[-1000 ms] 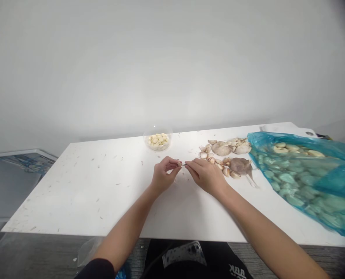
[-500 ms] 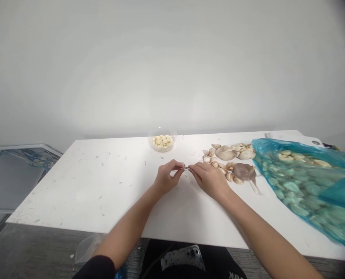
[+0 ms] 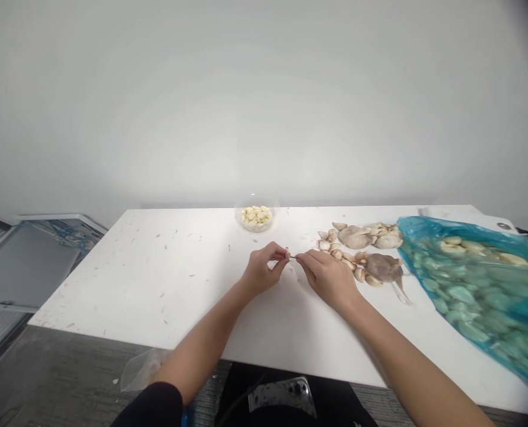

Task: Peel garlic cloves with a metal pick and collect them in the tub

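Over the middle of the white table, my left hand (image 3: 263, 268) pinches a small pale garlic clove (image 3: 287, 254) between thumb and fingers, which mostly hide it. My right hand (image 3: 333, 279) is closed on a thin metal tool (image 3: 293, 257). Its tip meets the clove; whether it is a blade or tweezers cannot be made out. Behind my hands stands a clear bowl (image 3: 274, 219) of peeled cloves. Loose unpeeled cloves (image 3: 359, 274) lie just beyond my right hand, beside whole garlic bulbs (image 3: 355, 237) and a darker bulb (image 3: 383, 267).
A large blue plastic bag (image 3: 490, 308) of garlic covers the table's right end. Skin scraps dot the white tabletop (image 3: 126, 284), with a wall behind it. A phone (image 3: 284, 396) rests on my lap. Clear plastic (image 3: 143, 370) shows below the front edge.
The whole view has shifted, so the table and things on it appear slightly further right. Both hands keep their hold, with the clove and metal tool still close together.
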A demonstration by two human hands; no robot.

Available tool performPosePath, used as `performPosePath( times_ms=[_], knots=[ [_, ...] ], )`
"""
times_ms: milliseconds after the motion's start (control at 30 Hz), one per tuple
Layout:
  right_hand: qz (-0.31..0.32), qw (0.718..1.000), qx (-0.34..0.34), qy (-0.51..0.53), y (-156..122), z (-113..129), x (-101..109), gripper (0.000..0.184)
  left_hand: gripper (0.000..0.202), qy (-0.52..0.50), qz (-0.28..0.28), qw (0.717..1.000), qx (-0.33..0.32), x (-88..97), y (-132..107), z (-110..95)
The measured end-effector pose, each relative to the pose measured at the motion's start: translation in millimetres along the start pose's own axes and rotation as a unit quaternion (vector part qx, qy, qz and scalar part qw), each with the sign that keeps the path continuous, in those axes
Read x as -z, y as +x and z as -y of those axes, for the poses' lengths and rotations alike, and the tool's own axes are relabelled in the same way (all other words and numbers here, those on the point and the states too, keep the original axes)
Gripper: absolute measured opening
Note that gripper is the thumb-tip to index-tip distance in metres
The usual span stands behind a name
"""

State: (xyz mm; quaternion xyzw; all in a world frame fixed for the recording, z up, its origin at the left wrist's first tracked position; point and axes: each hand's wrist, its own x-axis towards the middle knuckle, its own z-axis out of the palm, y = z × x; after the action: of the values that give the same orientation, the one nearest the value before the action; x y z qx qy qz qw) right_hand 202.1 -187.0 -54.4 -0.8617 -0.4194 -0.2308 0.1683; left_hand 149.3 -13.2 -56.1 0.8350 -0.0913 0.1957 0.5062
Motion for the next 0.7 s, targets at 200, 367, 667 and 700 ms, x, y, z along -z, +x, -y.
performPosePath(
  times_ms=[200, 367, 667, 700],
  knots=[
    [-0.044, 0.999, -0.013, -0.022, 1.4, -3.2, 3.4, 0.018, 0.013, -0.031, 0.007, 0.999, 0.037, 0.0, -0.1, -3.9],
    [-0.059, 0.998, -0.007, 0.01, 5.1, -6.6, 11.4, 0.021, 0.021, -0.089, 0.009, 0.992, 0.091, -0.4, 0.9, -4.4],
    [-0.057, 0.998, 0.014, -0.001, 3.7, -0.5, 7.5, 0.023, 0.025, -0.131, 0.003, 0.986, 0.105, -0.5, 1.8, -4.9],
    [-0.054, 0.998, 0.012, -0.002, 3.7, -0.3, 7.1, 0.023, 0.026, -0.136, 0.003, 0.985, 0.108, -0.5, 1.9, -5.0]
  ],
)
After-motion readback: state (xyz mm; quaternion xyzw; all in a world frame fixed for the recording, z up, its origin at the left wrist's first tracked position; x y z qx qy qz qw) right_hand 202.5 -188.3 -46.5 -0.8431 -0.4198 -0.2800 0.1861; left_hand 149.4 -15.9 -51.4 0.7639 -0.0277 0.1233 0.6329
